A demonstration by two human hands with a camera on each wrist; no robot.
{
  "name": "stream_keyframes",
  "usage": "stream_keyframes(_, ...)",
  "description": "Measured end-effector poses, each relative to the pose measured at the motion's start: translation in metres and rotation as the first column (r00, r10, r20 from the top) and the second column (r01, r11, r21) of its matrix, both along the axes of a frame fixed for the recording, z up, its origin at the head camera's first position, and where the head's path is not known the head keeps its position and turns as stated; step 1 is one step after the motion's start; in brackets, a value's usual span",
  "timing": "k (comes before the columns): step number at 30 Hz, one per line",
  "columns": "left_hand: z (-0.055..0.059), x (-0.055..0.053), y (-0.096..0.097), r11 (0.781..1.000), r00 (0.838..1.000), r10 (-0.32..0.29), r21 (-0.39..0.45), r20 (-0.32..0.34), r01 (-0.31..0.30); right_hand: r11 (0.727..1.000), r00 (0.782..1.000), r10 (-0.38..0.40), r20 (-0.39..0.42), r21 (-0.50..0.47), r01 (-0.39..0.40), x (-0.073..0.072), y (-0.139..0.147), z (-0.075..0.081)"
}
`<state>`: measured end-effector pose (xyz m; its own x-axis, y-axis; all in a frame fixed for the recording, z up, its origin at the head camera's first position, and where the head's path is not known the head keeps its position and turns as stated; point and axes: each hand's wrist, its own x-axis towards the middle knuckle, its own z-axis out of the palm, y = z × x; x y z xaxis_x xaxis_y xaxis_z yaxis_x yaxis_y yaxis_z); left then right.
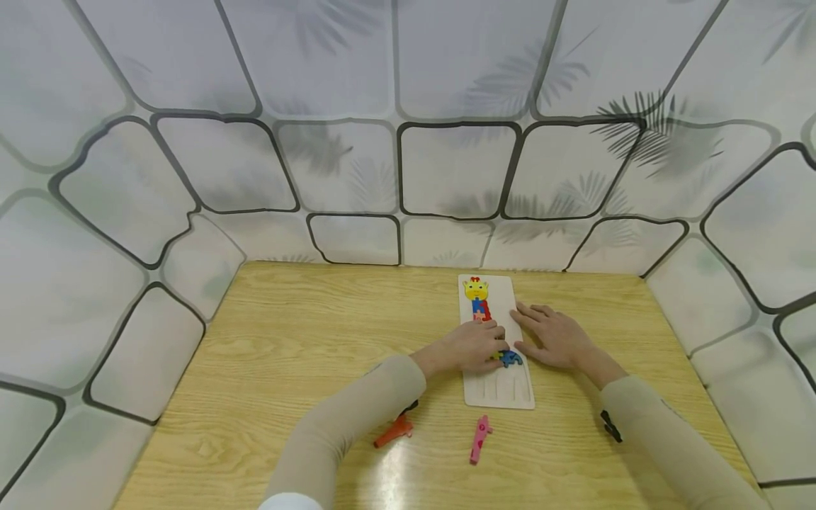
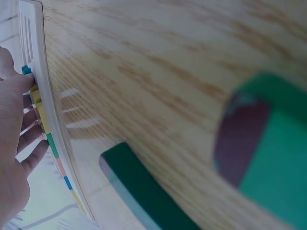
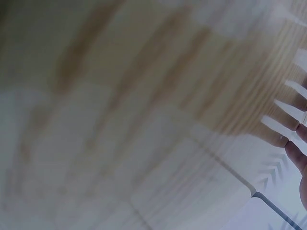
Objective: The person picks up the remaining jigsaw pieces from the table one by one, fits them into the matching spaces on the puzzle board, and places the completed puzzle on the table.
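Observation:
A white puzzle board lies on the table with a giraffe puzzle in it. The yellow giraffe head is at its far end, and a blue piece lies nearer. My left hand lies across the middle of the board and hides several pieces. In the left wrist view, the fingers of my left hand are spread along the colored pieces, the thumb touching a teal one. My right hand rests with extended fingers at the board's right edge; only its fingertips show in the right wrist view.
On the wooden table, a red-orange piece lies beside my left forearm. A pink piece lies just in front of the board. Patterned white walls enclose the table at the back and sides.

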<state>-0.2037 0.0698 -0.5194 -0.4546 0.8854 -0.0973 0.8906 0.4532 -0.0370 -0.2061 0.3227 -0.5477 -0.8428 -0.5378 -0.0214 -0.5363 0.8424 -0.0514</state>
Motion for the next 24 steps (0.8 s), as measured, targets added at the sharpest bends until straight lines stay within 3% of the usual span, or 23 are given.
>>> stream_keyframes(13, 0.0003, 0.0004, 0.0006, 1.0, 1.0, 0.007, -0.016, -0.006, -0.007, 0.999, 0.998, 0.032, -0.048, -0.03, -0.033, -0.0003, 0.0012, -0.0018)
stream_keyframes(24, 0.0043, 0.0013, -0.0018, 0.999, 0.999, 0.011, -0.039, 0.03, -0.01, 1.0, 1.0, 0.011, -0.002, -0.015, -0.011, 0.0001, 0.001, -0.0001)
